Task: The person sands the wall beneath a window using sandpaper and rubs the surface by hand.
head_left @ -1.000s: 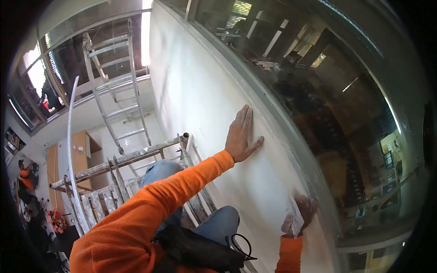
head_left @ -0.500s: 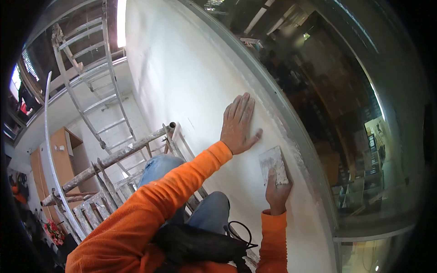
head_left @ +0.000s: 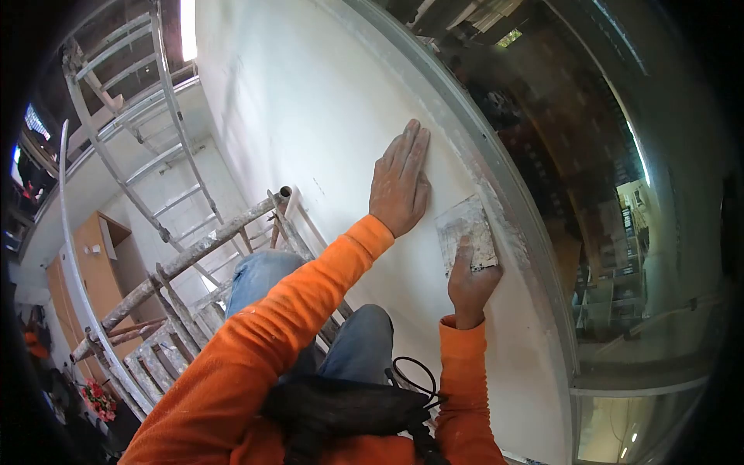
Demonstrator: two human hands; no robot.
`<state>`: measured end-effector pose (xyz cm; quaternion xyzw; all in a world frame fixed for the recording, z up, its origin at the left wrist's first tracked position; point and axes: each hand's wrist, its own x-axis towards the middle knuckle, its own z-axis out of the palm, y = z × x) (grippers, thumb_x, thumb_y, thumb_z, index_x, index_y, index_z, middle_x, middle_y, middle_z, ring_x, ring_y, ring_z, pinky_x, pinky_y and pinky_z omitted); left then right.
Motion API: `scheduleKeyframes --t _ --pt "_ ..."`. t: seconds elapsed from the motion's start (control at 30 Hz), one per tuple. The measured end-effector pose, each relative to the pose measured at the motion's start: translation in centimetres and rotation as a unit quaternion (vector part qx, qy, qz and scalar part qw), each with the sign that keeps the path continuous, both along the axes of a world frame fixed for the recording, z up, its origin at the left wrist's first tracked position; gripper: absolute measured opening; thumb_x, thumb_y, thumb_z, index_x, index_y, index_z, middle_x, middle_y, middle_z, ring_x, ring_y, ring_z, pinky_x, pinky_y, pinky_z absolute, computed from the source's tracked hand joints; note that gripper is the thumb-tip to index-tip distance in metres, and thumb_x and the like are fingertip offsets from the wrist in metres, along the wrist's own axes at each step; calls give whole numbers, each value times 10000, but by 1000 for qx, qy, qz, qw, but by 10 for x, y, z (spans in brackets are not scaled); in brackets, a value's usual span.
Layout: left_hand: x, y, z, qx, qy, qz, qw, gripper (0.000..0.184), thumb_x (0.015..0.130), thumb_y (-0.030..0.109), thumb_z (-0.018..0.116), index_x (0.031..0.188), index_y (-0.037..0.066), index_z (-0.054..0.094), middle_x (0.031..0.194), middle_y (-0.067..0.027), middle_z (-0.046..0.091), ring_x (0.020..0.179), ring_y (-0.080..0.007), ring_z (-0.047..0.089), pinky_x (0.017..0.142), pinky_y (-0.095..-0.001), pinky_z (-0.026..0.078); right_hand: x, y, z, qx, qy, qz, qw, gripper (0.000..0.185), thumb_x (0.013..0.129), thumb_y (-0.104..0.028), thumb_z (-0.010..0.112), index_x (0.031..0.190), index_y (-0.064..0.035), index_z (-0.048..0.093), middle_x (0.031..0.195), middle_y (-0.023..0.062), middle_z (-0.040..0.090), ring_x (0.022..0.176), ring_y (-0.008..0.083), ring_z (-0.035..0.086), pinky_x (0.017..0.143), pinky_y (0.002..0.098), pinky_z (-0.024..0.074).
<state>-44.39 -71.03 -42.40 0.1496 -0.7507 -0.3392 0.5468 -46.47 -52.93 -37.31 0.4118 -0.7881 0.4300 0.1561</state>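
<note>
My left hand (head_left: 401, 178) lies against the white wall (head_left: 325, 116), its fingers stretched out and side by side, the thumb tucked near them. Lower and to the right, my right hand (head_left: 473, 285) grips a putty scraper (head_left: 468, 232), a flat, roughly square blade smeared with white compound. My right thumb presses along the blade's face, and the other fingers are hidden behind it. The blade is close to the wall beside the grey frame edge (head_left: 508, 182); whether it touches the wall cannot be made out.
A metal ladder (head_left: 159, 163) stands at upper left. Paint-spattered scaffold pipes (head_left: 198, 252) cross beside my knees (head_left: 360, 341). Dark glass (head_left: 573, 194) lies to the right of the frame. A wooden cabinet (head_left: 89, 256) and red flowers (head_left: 98, 399) are at lower left.
My right hand has moved up the wall with the scraper. My left hand has shifted slightly upward, and its thumb has come in toward the fingers. The view has shifted slightly.
</note>
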Motion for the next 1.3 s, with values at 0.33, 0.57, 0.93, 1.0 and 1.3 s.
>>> scheduleKeyframes --t 0.33,0.57,0.93,1.0,1.3 --pt "3 -5 11 33 -18 -21 999 714 767 -35 513 1469 24 391 1554 -163 343 1302 -387 408 1127 -436 335 -7 -20 -4 -36 55 -5 998 240 938 -95 602 1079 88 669 822 96 697 725 128 645 616 293 495" --pt "0 -5 6 18 -8 -2 1000 752 747 -56 536 1477 43 388 1573 -119 328 1285 -374 417 1106 -422 373 0 -25 8 15 15 -44 999 285 934 -85 604 1145 102 646 911 133 720 770 157 660 673 302 509" --pt "-1 -7 3 7 -5 6 1000 791 722 -47 552 1486 66 385 1568 -112 331 1239 -363 455 1065 -428 398 -12 -34 8 29 100 1 995 245 939 -55 590 1127 90 653 1041 186 707 937 230 681 818 346 509" --pt "-2 -11 1 1 -7 8 1000 797 729 -23 563 1496 67 366 1580 -102 316 1249 -341 453 1023 -416 409 0 -32 12 -38 -21 -23 999 242 944 -66 593 1120 88 652 1042 180 709 932 222 681 817 345 510" --pt "-1 -13 0 -2 -21 7 1000 798 735 -3 585 1498 72 361 1583 -77 317 1247 -317 463 987 -408 426 1 -37 17 21 18 -46 999 279 935 -83 598 1139 102 642 1072 168 699 952 230 669 831 346 516"
